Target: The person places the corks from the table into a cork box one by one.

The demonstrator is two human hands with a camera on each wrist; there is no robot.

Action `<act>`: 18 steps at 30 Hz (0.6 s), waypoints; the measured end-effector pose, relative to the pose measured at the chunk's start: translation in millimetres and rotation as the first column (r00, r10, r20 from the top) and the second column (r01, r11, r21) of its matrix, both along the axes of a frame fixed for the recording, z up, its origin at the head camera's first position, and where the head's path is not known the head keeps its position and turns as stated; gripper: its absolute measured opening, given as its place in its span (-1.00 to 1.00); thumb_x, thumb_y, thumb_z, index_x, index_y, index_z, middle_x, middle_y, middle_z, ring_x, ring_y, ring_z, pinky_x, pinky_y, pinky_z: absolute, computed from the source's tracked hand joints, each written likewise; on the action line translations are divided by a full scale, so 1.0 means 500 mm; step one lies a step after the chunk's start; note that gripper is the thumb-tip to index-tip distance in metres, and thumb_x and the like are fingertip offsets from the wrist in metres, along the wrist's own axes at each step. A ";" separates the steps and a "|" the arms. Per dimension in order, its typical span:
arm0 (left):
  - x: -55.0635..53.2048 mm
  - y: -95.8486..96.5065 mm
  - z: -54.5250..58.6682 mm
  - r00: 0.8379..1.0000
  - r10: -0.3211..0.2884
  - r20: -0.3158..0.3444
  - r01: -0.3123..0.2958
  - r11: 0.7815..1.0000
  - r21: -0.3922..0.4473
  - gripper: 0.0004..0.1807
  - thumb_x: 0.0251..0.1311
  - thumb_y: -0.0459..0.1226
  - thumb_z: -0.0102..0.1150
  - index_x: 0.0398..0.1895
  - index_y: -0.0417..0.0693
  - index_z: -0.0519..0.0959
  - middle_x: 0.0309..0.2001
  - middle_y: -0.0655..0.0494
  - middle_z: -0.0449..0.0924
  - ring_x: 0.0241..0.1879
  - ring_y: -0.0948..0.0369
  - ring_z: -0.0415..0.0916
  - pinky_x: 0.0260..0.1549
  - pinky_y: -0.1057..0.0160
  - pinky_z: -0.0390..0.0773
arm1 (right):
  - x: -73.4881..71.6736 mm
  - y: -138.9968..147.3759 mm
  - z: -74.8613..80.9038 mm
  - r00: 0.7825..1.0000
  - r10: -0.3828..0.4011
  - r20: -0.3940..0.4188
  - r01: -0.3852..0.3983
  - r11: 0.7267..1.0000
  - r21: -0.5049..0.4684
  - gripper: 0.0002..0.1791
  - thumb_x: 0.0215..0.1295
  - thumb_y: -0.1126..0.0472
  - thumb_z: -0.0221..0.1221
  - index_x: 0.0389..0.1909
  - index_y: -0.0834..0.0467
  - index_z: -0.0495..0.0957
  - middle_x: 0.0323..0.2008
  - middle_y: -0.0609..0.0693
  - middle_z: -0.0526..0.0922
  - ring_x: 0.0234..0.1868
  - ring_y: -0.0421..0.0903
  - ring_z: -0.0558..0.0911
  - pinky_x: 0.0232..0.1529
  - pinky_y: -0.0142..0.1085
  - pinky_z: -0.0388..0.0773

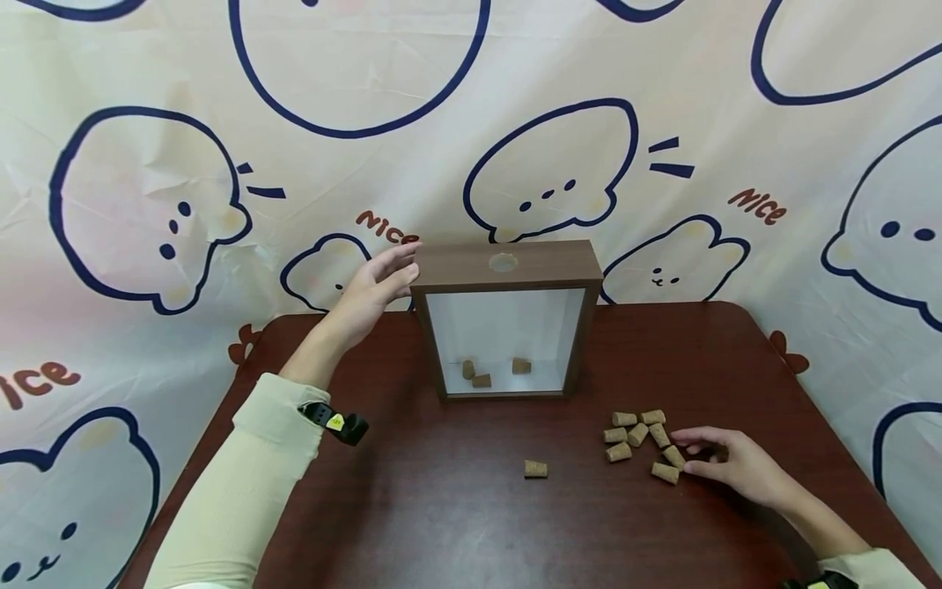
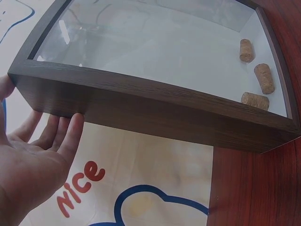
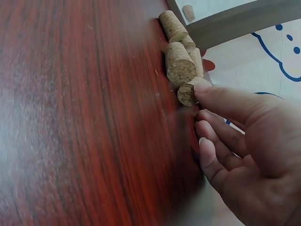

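Note:
A wooden box (image 1: 508, 266) with a clear front panel and a round spot on its top stands upright on the table. Inside at the bottom lie corks, one of them a cork (image 1: 521, 366) toward the right. My left hand (image 1: 379, 282) rests against the box's upper left corner; its fingers (image 2: 70, 136) lie fairly straight along the side. Beside the loose pile of corks (image 1: 637, 433), my right hand (image 1: 736, 466) reaches in from the right. Thumb and forefinger are spread at a cork (image 3: 186, 95) on the pile's near side, the thumb tip overlapping it in the right wrist view.
A single cork (image 1: 536, 469) lies apart on the dark red-brown table (image 1: 456, 523), left of the pile. Behind the table hangs a pale cloth (image 1: 434, 188) printed with blue outlined figures. A black strap device (image 1: 334, 421) sits on the left wrist.

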State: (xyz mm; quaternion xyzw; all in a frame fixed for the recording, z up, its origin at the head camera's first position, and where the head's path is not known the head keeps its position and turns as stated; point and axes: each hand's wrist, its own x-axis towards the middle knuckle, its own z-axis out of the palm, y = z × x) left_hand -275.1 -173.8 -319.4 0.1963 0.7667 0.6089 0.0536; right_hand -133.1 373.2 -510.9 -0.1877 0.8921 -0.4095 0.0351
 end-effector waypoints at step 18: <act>0.000 0.002 -0.001 1.000 -0.002 -0.001 0.002 1.000 0.005 -0.37 0.55 -0.10 -0.01 0.59 -0.06 0.18 0.52 0.01 0.19 0.46 0.06 0.19 0.40 -0.07 0.27 | -0.011 -0.027 0.011 0.999 -0.020 0.049 0.017 0.998 0.055 -0.58 0.30 0.33 0.34 0.17 0.29 0.60 -0.11 0.01 0.67 -0.24 -0.32 0.58 -0.27 -0.37 0.57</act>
